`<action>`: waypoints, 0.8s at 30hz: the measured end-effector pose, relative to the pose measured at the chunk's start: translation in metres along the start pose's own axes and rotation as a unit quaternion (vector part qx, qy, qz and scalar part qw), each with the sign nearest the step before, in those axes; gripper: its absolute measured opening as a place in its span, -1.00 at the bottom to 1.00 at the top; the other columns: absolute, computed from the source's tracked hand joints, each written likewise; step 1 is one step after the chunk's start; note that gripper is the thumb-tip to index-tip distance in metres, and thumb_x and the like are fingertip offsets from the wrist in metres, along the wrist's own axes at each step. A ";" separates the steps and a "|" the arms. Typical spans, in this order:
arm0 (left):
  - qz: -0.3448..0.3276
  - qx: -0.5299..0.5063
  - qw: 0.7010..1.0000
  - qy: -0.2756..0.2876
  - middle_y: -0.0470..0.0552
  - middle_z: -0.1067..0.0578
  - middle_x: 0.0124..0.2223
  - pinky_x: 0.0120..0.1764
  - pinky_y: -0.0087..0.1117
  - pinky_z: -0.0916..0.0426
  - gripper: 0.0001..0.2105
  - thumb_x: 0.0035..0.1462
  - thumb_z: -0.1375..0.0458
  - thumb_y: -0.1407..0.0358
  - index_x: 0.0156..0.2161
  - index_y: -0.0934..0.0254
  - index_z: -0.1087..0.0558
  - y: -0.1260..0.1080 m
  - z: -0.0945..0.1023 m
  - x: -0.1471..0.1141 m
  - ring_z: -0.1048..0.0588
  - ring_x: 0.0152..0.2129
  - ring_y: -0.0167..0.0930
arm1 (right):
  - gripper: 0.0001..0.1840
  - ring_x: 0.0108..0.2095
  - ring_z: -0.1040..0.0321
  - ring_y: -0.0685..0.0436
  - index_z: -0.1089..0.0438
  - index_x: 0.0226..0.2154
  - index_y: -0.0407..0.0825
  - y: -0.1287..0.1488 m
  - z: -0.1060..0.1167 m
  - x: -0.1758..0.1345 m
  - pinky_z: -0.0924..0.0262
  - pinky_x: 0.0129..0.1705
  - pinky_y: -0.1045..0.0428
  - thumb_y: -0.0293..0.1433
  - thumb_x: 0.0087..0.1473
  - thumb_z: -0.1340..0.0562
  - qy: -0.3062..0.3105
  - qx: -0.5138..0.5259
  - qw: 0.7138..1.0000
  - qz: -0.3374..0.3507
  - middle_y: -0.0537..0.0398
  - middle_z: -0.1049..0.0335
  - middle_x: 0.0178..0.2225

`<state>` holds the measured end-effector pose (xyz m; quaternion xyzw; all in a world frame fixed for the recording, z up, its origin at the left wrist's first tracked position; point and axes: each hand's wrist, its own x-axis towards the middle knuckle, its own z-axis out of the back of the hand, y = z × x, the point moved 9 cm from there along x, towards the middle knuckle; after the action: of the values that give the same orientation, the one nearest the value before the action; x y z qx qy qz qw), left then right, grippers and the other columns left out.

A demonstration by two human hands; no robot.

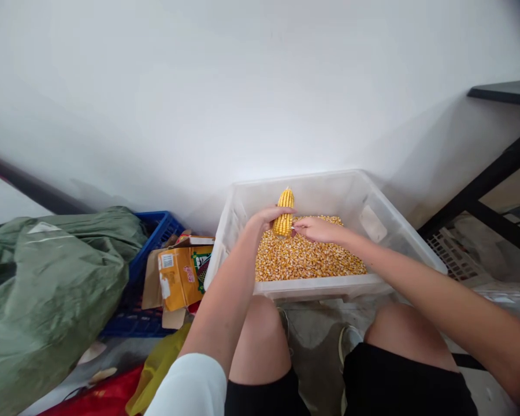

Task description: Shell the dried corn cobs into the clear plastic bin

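A yellow corn cob (283, 215), still covered in kernels, is tilted with its narrow end up over a clear plastic bin (312, 284). My left hand (268, 216) is closed around its left side, with the thumb across the front. My right hand (315, 229) is closed in a pinch against the cob's lower right side. A small pale tip shows at those fingers, too small to name. Loose corn kernels (307, 257) lie heaped in the bin beneath both hands.
Left of the bin stands a blue crate (136, 315) with an orange cardboard box (179, 277). A green cloth (56, 289) is heaped farther left, near yellow mesh (158, 370). On the right is a black metal frame (481, 185); a white wall (260, 86) rises behind the bin.
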<state>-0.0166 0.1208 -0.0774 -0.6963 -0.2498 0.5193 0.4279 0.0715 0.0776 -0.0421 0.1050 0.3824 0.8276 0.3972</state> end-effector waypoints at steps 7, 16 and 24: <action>-0.109 0.070 0.991 -0.039 -0.02 -0.46 -0.43 -0.53 -0.34 -0.42 -0.54 -0.10 -0.26 0.24 -0.07 0.24 -0.23 -0.022 -0.019 -0.008 -0.50 -0.61 -0.34 | -0.73 -0.60 -0.16 0.00 -0.41 -0.23 -0.11 -0.008 0.007 -0.012 0.03 -0.52 0.10 -0.35 0.17 -0.05 0.039 0.040 0.998 -0.030 0.20 -0.18 -0.66; -0.154 0.034 0.982 -0.107 -0.08 -0.35 -0.37 -0.56 -0.42 -0.34 -0.54 -0.08 -0.21 0.22 -0.07 0.17 -0.15 -0.037 -0.015 -0.020 -0.43 -0.56 -0.42 | -0.77 -0.45 -0.25 -0.05 -0.33 -0.44 -0.07 0.012 0.020 -0.020 0.04 -0.39 0.08 -0.39 0.17 -0.03 -0.069 -0.095 0.993 0.005 0.07 -0.40 -0.46; -0.155 0.011 0.982 -0.105 -0.10 -0.36 -0.39 -0.57 -0.45 -0.33 -0.55 -0.10 -0.23 0.26 -0.10 0.19 -0.18 -0.038 -0.021 -0.018 -0.42 -0.57 -0.44 | -0.78 -0.47 -0.23 -0.04 -0.27 -0.47 -0.07 0.013 0.023 -0.023 0.06 -0.41 0.07 -0.41 0.16 -0.03 -0.076 -0.069 0.995 -0.003 0.08 -0.35 -0.49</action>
<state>0.0011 0.1191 -0.0334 -0.5865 -0.3925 0.5193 0.4819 0.0899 0.0678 -0.0139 0.1392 0.2936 0.8404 0.4339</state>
